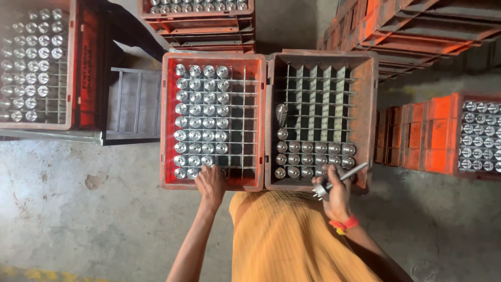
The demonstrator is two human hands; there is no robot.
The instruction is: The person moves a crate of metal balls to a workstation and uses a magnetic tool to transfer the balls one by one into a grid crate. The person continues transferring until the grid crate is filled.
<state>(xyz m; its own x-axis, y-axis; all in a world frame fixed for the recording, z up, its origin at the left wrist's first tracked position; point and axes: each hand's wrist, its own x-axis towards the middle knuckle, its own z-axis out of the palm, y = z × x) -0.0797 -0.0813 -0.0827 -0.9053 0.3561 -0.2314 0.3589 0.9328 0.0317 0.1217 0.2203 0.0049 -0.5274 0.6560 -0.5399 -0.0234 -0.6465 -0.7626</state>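
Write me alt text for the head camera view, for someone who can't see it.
Seen from above, a person's left hand reaches into a red crate of shiny metal cylinders, while the right hand holds a metal shaft over a browner, partly filled crate beside it. More crates surround them.

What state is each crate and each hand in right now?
Left crate: partly filled, shiny metal parts in its left columns.
Right crate: mostly bare grid, parts in the near rows.
Left hand: reaching into the left crate's near edge.
Right hand: closed around a metal part.
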